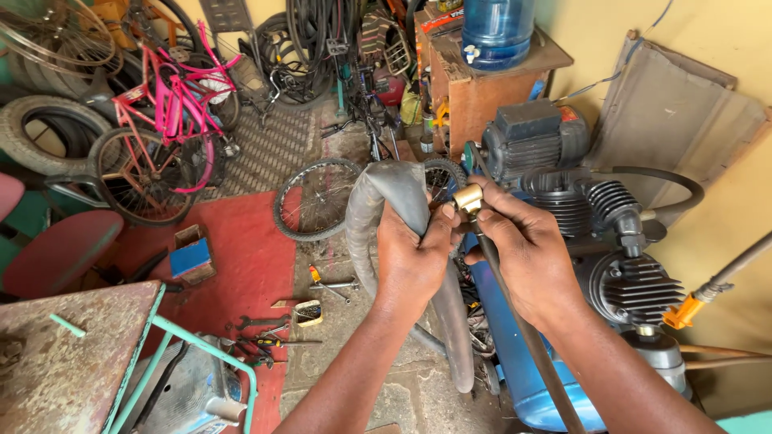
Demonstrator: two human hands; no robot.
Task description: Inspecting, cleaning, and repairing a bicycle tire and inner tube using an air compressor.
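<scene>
Left hand [410, 253]: fingers clenched round inner tube [394, 193]. Right hand [523, 249]: fingers pinching brass nozzle [467, 198]. Compressor [579, 241] crowds right; floor open below-left.

Two bare arms come in from the bottom of the picture. They have no sleeves on them, right up to where the picture ends. The left hand [410, 253] has no glove, no ring and no watch. The right hand [523, 253] is bare too, with nothing on the wrist. The fingernails are short and look pale. A few little hairs show on the arms. No other part of the person can be seen.
</scene>
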